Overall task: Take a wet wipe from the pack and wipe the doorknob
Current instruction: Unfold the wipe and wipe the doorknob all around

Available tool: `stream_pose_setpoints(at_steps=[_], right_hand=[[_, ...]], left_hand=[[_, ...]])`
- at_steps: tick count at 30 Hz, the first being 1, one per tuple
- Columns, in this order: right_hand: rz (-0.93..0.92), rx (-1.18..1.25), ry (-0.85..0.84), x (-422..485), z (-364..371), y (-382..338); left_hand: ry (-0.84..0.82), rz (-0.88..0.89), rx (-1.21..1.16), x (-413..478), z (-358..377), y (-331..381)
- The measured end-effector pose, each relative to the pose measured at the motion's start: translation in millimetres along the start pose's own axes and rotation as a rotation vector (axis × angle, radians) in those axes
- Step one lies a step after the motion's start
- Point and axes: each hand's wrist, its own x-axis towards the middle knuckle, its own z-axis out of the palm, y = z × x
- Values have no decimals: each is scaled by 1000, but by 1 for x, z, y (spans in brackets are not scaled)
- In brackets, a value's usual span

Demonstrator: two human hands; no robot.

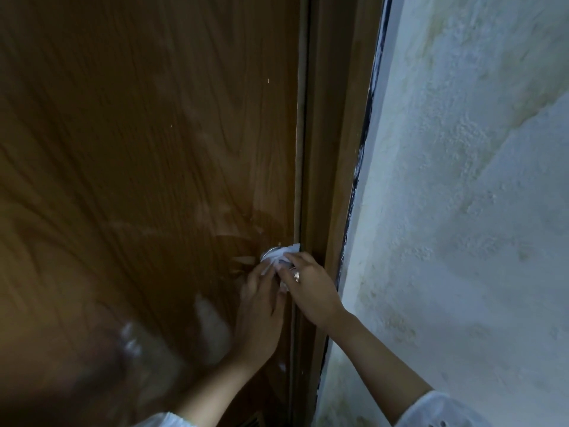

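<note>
1 doorknob (pixel 271 251), metal, at right edge of 1 brown door (pixel 138 149), mostly under 1 white wipe (pixel 284 257). 2 hands on it: right hand (pixel 311 288) fingers pinching wipe vs knob; left hand (pixel 261 312) fingers curled round knob's underside. 1 ring (pixel 296 275), right hand.

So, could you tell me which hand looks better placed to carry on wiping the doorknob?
Probably the right hand: its fingers press the white wipe onto the metal doorknob. The left hand lies lower, beside it, against the door.
</note>
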Motion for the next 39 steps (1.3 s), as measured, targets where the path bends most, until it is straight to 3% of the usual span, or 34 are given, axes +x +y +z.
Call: stream_pose_setpoints(at_steps=[6,17,22,28,32,39], right_hand=[[-90,-3,35,-9,3,-2],[-102,-32,-82,-1,-5,-3],[211,527,-69,0,-8,3],[401,825,-155,-5,3,10],[347,727,-84,-4,3,2],[-3,235,137,-8,21,-1]], left_hand=[[-74,-70,183,-3,3,1],[-130,-143,160,0,0,7],[-123,-91,120,15,-7,18],[-164,-41,299,31,-14,30],[-135,-65,295,21,-16,31],[-172,-108,188,-2,-13,29]])
